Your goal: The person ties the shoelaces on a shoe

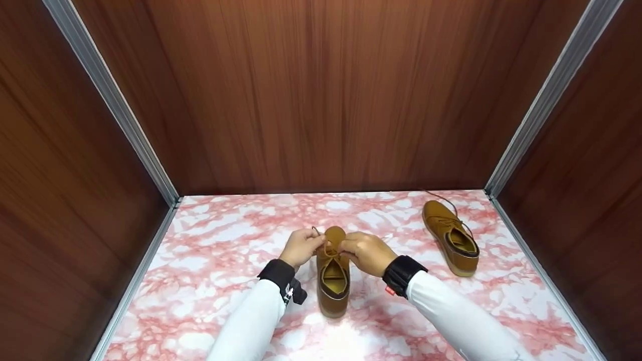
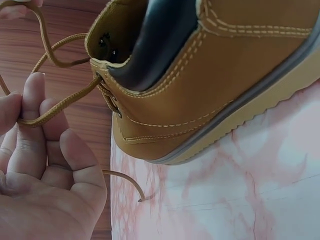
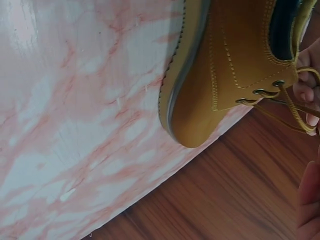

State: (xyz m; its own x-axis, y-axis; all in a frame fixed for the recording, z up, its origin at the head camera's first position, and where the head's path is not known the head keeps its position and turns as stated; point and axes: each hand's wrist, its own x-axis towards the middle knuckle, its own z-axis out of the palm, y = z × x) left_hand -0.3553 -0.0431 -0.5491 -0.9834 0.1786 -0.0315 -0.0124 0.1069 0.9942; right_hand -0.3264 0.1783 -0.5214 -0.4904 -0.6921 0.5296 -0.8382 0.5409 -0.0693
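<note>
A tan lace-up shoe (image 1: 333,303) stands upright on the pink-and-white marbled surface, heel toward me and toe away. At its lacing, my left hand (image 1: 301,247) pinches a brown shoelace (image 2: 67,103) between thumb and fingers; the lace runs from the upper eyelets. On the shoe's other side, my right hand (image 1: 370,253) holds another stretch of lace near the tongue. Only part of the right hand (image 3: 310,197) shows in the right wrist view, where its grip is partly cut off. A loose lace end hangs below the left hand in the left wrist view.
A second tan shoe (image 1: 451,238) stands at the right, its lace (image 1: 444,199) trailing behind it. Brown wood-grain panels (image 1: 321,100) close in the back and both sides, with grey metal strips (image 1: 115,105) at the corners.
</note>
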